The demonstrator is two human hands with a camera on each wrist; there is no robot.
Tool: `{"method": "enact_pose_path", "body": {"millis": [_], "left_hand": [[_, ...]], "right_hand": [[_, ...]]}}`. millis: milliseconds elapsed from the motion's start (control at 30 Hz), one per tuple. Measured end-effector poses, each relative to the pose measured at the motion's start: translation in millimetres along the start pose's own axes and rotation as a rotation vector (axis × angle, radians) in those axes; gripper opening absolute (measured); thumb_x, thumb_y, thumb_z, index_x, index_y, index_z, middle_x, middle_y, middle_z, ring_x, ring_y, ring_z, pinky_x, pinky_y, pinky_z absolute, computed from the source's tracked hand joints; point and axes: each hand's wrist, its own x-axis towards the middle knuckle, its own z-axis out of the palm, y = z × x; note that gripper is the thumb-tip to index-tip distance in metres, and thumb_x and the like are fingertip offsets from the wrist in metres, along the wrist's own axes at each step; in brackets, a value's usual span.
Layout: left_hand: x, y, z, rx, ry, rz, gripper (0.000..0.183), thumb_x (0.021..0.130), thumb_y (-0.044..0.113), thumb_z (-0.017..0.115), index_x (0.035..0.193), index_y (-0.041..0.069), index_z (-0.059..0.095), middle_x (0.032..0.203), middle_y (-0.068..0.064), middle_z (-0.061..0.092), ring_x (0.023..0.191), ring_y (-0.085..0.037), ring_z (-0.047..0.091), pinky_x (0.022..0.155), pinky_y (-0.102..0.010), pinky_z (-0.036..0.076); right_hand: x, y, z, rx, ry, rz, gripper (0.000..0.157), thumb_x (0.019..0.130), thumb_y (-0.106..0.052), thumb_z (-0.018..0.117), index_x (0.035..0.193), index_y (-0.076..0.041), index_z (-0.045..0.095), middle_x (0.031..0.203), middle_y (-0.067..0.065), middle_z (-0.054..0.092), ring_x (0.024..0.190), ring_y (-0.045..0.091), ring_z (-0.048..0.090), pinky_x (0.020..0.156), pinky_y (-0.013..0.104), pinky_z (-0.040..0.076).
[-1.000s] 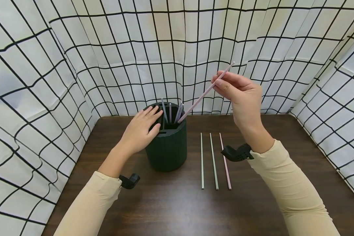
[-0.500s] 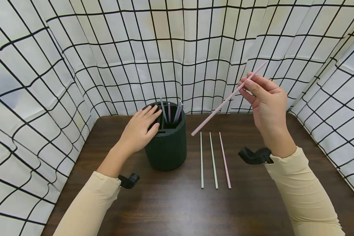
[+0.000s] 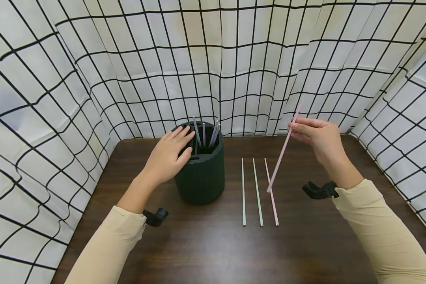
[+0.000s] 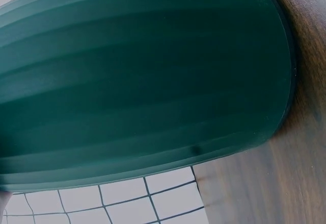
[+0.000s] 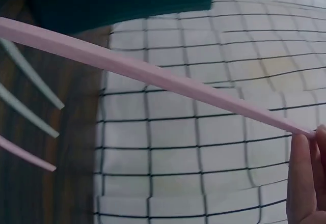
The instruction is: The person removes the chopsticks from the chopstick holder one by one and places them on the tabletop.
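A dark green utensil holder [image 3: 202,183] stands upright at the back left of the table. My left hand [image 3: 166,158] rests over its top left, fingers spread across the rim and dividers. Several bluish-purple chopsticks [image 3: 204,135] lean inside its right compartment. To the right, my right hand [image 3: 317,136] pinches a pink chopstick [image 3: 281,154] near its upper end, tilted with the lower end toward me. That end overlaps a second pink chopstick [image 3: 273,205] lying on the table. Beside that one lie two pale green chopsticks, a left one [image 3: 243,193] and a middle one [image 3: 257,193].
The dark wood table [image 3: 213,252] ends in a rounded back edge. Behind it and at both sides hangs a white curtain [image 3: 156,63] with a black grid. A black wrist camera [image 3: 319,190] juts from the right sleeve.
My right hand has carried the pink chopstick away from the holder, rightward and then down, steepening its tilt over the lying chopsticks. My left hand has stayed on the holder.
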Motion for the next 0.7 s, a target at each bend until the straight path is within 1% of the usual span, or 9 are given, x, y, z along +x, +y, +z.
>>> {"method": "enact_pose_path", "body": {"millis": [67, 167, 300, 433, 600, 633, 700], "left_hand": [[0.2, 0.6, 0.2, 0.0, -0.003, 0.003, 0.055, 0.104, 0.033, 0.036, 0.155, 0.011, 0.037, 0.164, -0.01, 0.028, 0.155, -0.03, 0.02, 0.128, -0.05, 0.01], [-1.3, 1.0, 0.1, -0.001, -0.011, -0.004, 0.055, 0.104, 0.032, 0.036, 0.155, 0.011, 0.037, 0.164, -0.01, 0.028, 0.155, -0.031, 0.019, 0.128, -0.051, 0.01], [-2.6, 0.7, -0.1, -0.003, -0.005, -0.009, 0.055, 0.104, 0.032, 0.036, 0.155, 0.011, 0.037, 0.164, -0.01, 0.028, 0.155, -0.031, 0.019, 0.128, -0.05, 0.01], [-1.7, 0.3, -0.8, -0.003, 0.001, -0.008, 0.055, 0.104, 0.033, 0.036, 0.155, 0.012, 0.036, 0.164, -0.009, 0.028, 0.155, -0.03, 0.019, 0.128, -0.049, 0.009], [-0.5, 1.4, -2.6, -0.003, 0.002, -0.008, 0.055, 0.104, 0.033, 0.036, 0.155, 0.012, 0.037, 0.164, -0.01, 0.028, 0.155, -0.03, 0.019, 0.128, -0.05, 0.009], [0.0, 1.8, -2.6, -0.003, 0.002, -0.007, 0.055, 0.104, 0.033, 0.036, 0.155, 0.012, 0.037, 0.164, -0.009, 0.028, 0.155, -0.03, 0.019, 0.128, -0.05, 0.01], [0.9, 2.3, -2.0, -0.006, 0.004, -0.003, 0.055, 0.104, 0.033, 0.036, 0.155, 0.012, 0.037, 0.164, -0.009, 0.028, 0.155, -0.03, 0.019, 0.128, -0.05, 0.01]], "right_hand": [[2.0, 5.0, -7.4, -0.079, -0.021, 0.062, 0.011, 0.085, -0.002, 0.075, 0.091, -0.009, 0.081, 0.086, -0.001, 0.078, 0.081, 0.01, 0.076, 0.077, 0.025, 0.062], [5.2, 12.5, -17.2, -0.15, -0.054, 0.155, 0.011, 0.086, -0.002, 0.074, 0.09, -0.011, 0.08, 0.085, -0.003, 0.078, 0.081, 0.009, 0.076, 0.078, 0.025, 0.061], [11.0, 22.8, -26.5, -0.243, -0.085, 0.233, 0.018, 0.089, -0.002, 0.071, 0.085, -0.018, 0.079, 0.084, -0.006, 0.078, 0.082, 0.007, 0.075, 0.078, 0.023, 0.061], [19.6, 35.1, -35.6, -0.29, -0.135, 0.302, 0.025, 0.092, -0.001, 0.067, 0.082, -0.022, 0.078, 0.084, -0.007, 0.077, 0.082, 0.007, 0.075, 0.078, 0.023, 0.061], [27.7, 54.9, -47.5, -0.327, -0.17, 0.374, 0.025, 0.093, -0.003, 0.066, 0.081, -0.022, 0.077, 0.084, -0.006, 0.077, 0.083, 0.008, 0.075, 0.08, 0.026, 0.062], [28.3, 58.9, -49.6, -0.331, -0.172, 0.379, 0.023, 0.093, -0.003, 0.066, 0.082, -0.021, 0.076, 0.084, -0.005, 0.077, 0.083, 0.008, 0.075, 0.08, 0.026, 0.062], [29.9, 67.1, -54.1, -0.348, -0.171, 0.386, 0.015, 0.093, -0.003, 0.066, 0.089, -0.014, 0.076, 0.085, -0.004, 0.077, 0.082, 0.008, 0.075, 0.08, 0.026, 0.062]]}}
